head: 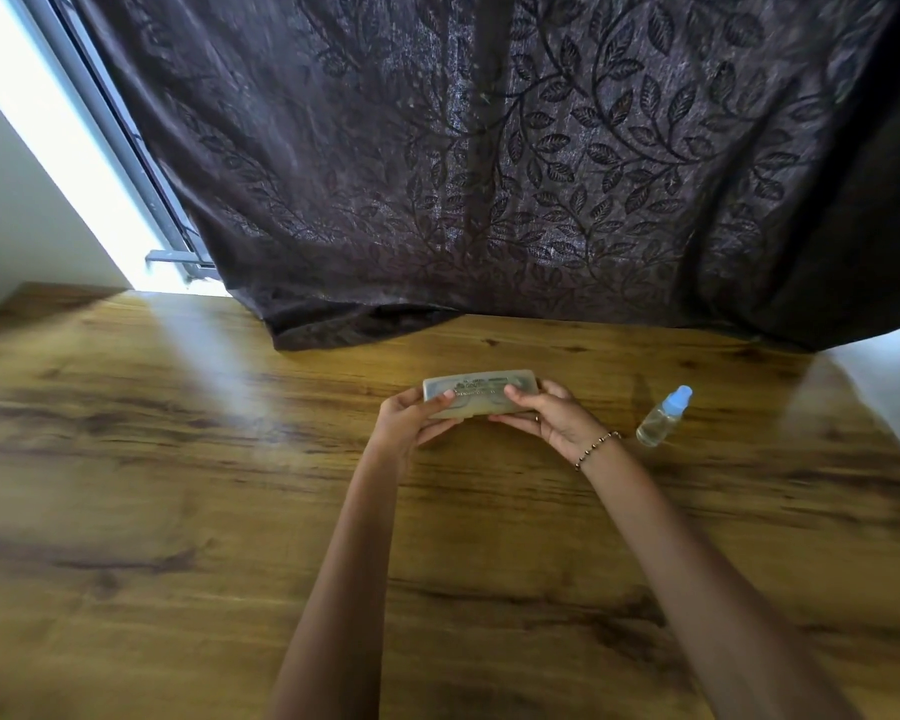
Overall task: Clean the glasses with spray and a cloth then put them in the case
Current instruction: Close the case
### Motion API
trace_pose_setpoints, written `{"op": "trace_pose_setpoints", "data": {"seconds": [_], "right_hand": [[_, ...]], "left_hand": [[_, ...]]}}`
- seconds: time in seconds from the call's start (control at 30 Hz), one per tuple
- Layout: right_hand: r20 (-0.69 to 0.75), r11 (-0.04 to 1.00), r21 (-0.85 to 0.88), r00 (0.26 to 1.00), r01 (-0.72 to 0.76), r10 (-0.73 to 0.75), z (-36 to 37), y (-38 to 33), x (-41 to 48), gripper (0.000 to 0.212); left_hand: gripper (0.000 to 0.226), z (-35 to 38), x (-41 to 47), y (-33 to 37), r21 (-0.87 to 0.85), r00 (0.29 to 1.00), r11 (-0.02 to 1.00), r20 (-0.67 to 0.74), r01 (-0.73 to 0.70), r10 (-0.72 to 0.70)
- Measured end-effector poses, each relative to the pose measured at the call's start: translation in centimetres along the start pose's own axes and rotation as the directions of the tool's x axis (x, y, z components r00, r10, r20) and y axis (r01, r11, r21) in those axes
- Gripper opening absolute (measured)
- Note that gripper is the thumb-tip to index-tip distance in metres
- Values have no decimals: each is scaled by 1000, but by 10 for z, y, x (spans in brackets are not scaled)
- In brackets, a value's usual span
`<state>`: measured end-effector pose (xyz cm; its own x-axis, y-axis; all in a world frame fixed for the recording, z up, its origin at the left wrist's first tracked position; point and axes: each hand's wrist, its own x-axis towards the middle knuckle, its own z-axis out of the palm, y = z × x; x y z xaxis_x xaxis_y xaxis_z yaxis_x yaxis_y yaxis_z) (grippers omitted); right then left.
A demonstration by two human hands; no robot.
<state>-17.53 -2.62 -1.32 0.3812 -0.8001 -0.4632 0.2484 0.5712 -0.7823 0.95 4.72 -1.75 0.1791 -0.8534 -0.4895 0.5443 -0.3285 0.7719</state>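
Case [476,391] is gripped at both ends: left hand [409,420] and right hand [554,415] curled round it, above the table [178,459]. Spray bottle [663,415] is stood just right of case; curtain [489,163] is hung behind.

Blue-cap bottle [663,417], dk leaf-print curtain [489,148]

Wood-grain table [178,485], blue-capped spray bottle [663,418] on its right side, dark curtain hem [365,324] on its far edge.

Raised lettering on case [479,388] lid; too blurred to read.
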Motion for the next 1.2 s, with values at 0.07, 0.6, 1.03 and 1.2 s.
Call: {"op": "trace_pose_setpoints", "data": {"seconds": [0.07,0.6,1.03,1.2], "right_hand": [[-1,1000,9,1000,4,-4,1,0,-2,40],[-82,998,-24,995,52,-54,8,-1,-8,43],[-28,974,-207,995,90,-98,-1,1,-5,69],[246,382,-807,844,451,-477,-9,-4,-10,82]], "left_hand": [[57,0,0,0,-8,1000,1000,-1,0,0],[53,6,0,-1,42,999,998,6,-36,35],[62,12,2,9,11,997,999,-59,49,-49],[70,14,2,22,-34,993,995,-67,92,-94]]}}
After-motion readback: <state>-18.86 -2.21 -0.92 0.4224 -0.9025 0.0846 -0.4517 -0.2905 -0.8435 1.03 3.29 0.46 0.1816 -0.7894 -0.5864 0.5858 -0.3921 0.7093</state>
